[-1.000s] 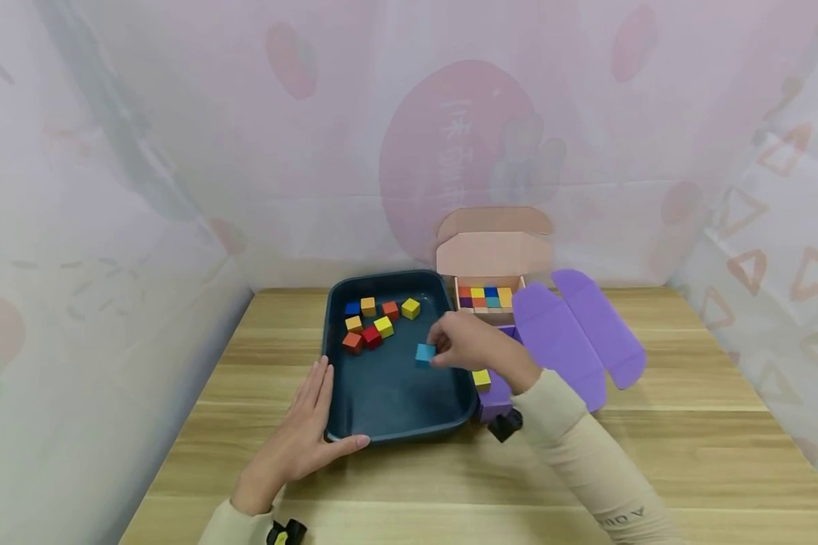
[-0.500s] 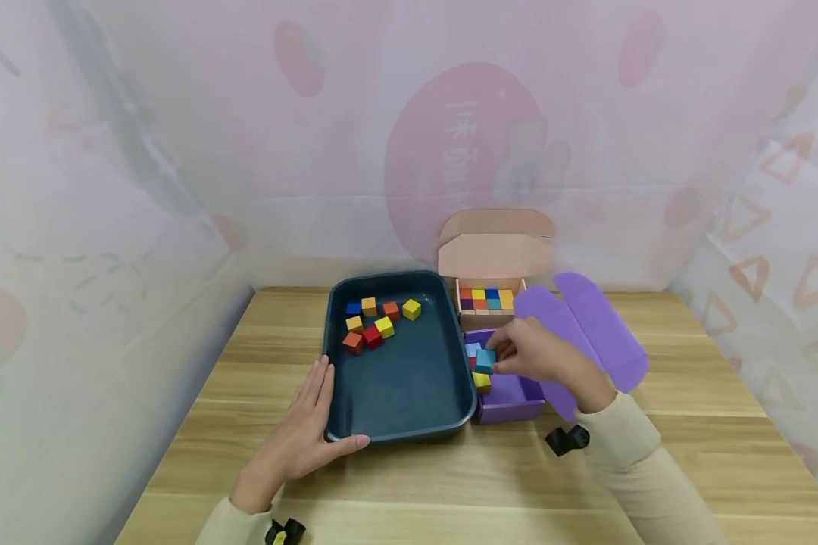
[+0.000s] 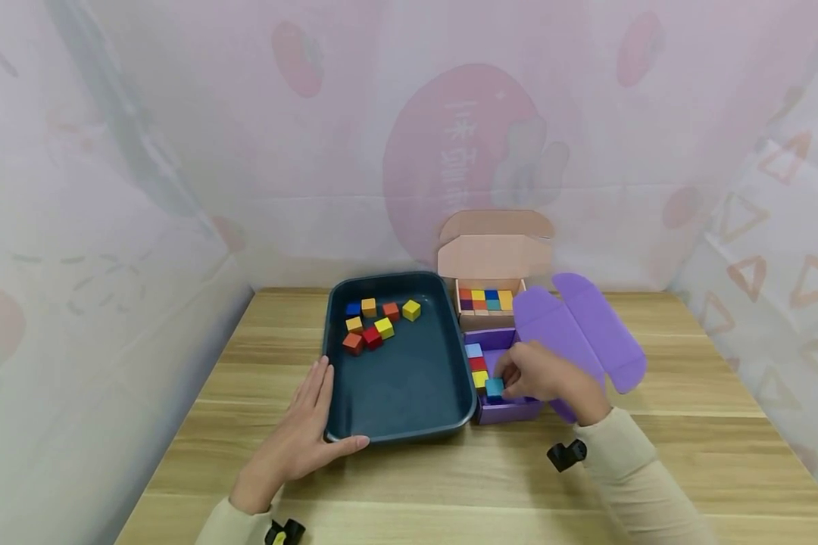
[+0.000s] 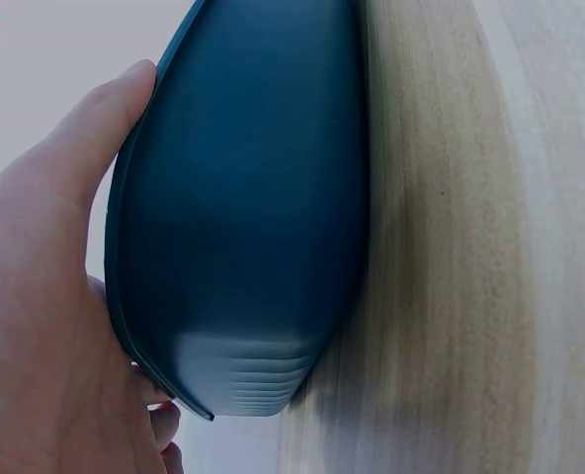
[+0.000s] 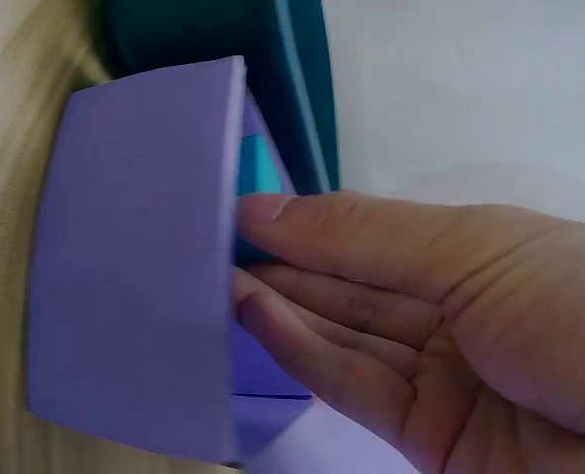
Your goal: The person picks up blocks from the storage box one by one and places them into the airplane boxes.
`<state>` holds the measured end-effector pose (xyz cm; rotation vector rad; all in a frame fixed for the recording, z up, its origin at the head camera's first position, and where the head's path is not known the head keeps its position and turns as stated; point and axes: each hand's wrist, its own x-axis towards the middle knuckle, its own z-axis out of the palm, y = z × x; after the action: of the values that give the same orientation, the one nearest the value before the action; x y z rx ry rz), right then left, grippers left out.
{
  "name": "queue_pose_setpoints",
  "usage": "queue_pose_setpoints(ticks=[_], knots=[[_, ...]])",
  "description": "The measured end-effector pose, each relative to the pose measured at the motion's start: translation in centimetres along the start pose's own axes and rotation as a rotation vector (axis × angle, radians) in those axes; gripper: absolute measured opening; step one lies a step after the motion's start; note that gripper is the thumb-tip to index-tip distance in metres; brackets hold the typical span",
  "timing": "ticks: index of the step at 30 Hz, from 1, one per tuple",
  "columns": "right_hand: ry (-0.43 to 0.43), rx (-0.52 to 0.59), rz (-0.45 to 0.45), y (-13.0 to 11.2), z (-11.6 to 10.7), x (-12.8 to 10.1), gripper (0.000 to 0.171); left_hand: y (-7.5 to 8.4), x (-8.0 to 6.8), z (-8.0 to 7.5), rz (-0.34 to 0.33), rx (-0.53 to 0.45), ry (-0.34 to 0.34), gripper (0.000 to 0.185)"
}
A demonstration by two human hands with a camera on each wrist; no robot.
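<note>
Seven cubes lie in the tray (image 3: 450, 412); right hand (image 3: 541, 376) pinches a cyan cube (image 3: 494, 387) at its nine o'clock; left hand (image 3: 300, 439) rests flat.

Soft, even light is filling the head view, while both wrist views are showing close-range blur and curved edge distortion.

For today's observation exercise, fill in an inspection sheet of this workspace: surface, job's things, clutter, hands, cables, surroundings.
Surface: wooden table, bare wood in front.
Job's things: teal cube in purple box beside a column of cubes; dark tray holds eight loose cubes.
Clutter: pink box filled with cubes.
Hands: right hand pinches the teal cube; left hand rests against the tray's corner.
Cables: nothing seen.
Surroundings: printed curtain on three sides.
</note>
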<state>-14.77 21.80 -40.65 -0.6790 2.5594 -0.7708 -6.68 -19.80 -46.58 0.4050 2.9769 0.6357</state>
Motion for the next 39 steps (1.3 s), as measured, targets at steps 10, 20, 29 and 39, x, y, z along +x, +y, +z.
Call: queue_pose_setpoints(ticks=[10,20,29,39], knots=[[-0.01,-0.02,0.049,1.1,1.4,0.8,0.02,0.2,-0.1,-0.1,0.002,-0.011,-0.01,0.129],[0.015,-0.074,0.127,1.0,1.7,1.1,0.017,0.2,-0.1,-0.1,0.009,-0.007,-0.004,0.129],[0.075,-0.092,0.122,0.2,2.0,1.0,0.012,0.2,-0.1,-0.2,0.007,-0.007,0.009,0.129],[0.115,-0.044,0.12,-0.3,3.0,1.1,0.012,0.2,-0.2,-0.1,-0.003,-0.002,-0.004,0.129]])
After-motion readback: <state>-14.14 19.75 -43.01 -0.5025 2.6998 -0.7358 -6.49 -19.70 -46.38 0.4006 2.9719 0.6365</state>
